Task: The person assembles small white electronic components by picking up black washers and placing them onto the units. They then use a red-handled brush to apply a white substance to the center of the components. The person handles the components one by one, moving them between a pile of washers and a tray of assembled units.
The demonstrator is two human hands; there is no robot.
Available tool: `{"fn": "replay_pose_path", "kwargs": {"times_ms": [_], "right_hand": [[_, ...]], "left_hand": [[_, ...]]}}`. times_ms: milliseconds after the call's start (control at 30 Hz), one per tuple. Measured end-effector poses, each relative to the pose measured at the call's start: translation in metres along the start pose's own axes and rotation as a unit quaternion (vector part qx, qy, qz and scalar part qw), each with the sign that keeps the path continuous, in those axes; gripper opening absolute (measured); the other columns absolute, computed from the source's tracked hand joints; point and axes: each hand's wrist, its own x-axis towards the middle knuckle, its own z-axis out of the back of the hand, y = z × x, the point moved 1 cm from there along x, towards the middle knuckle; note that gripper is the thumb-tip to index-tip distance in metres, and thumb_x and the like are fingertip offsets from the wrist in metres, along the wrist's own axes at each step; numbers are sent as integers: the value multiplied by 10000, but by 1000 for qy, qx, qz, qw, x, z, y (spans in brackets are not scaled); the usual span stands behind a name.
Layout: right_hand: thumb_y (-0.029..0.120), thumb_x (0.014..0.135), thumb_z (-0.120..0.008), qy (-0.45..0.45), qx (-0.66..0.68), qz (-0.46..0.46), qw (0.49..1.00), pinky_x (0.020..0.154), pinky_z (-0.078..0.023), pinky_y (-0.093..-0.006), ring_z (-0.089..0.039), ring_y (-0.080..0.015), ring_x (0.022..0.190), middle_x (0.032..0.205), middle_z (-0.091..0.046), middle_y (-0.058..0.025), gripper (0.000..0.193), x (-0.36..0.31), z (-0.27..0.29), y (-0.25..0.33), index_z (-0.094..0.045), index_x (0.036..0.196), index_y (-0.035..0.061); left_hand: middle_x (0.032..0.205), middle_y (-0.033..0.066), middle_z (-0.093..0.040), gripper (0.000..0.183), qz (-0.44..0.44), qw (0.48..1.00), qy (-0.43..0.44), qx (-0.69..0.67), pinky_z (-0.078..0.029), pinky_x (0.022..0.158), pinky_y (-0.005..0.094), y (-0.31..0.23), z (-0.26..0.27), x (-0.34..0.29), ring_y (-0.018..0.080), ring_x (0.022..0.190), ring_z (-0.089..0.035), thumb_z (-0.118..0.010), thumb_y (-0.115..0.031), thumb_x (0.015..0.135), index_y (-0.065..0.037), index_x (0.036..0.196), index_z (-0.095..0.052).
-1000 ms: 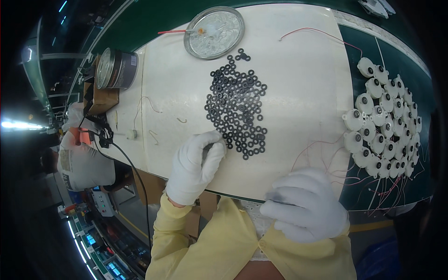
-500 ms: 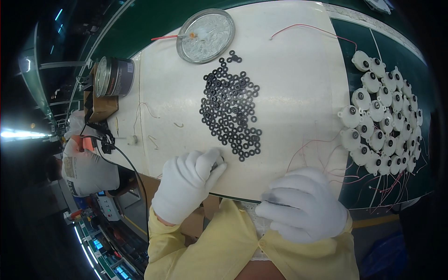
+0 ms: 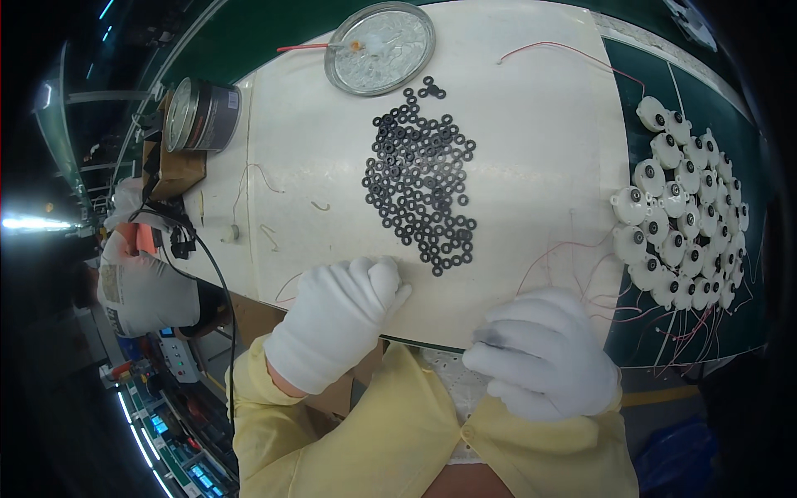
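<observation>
Both my hands wear white gloves. My left hand [image 3: 336, 322] is closed at the table's near edge, thumb pressed against the curled fingers; whatever may be in it is hidden. Just beyond it, a loose spread of small black rings [image 3: 419, 178] covers the middle of the white tabletop [image 3: 540, 149]. At the near edge to the right, my right hand [image 3: 544, 357] has its fingers curled inward, with a dark smudge on the glove. What lies under those fingers does not show. Thin reddish wires [image 3: 554, 244] run beyond this hand toward the white round housings [image 3: 671, 201].
A round metal lid [image 3: 419, 33] holding whitish grease and a red-handled stick lies at the far side. At the far left, a metal can [image 3: 217, 120] rests near a cardboard box [image 3: 178, 172]. A black cable [image 3: 222, 286] hangs at the left. Another person [image 3: 149, 286] is beyond it.
The view has shifted slightly. My left hand has turned, so the dark thing seen between its thumb and fingers before is now hidden. My right hand keeps nearly the same pose.
</observation>
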Motion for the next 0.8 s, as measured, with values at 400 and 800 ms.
{"fn": "replay_pose_path", "kwargs": {"times_ms": [400, 800], "right_hand": [[221, 791, -672, 52, -27, -9, 998, 726, -484, -379, -634, -261, 857, 973, -660, -75, 392, 1, 26, 27, -653, 1157, 81], [348, 747, -755, 58, -236, -113, 963, 614, -448, -355, -645, -218, 716, 866, -668, -61, 493, 64, -17, 64, -627, 1163, 116]], "left_hand": [[994, 87, -628, 336, 147, 747, -289, -580, -465, 651, 292, -3, -70, -39, 148, 745, -567, -475, -248, 1044, 0, 1261, -544], [974, 78, -628, 570, 27, 515, -74, -853, -481, 677, 253, -50, -48, -17, 122, 730, -583, -267, -417, 1086, 17, 1426, -411]]}}
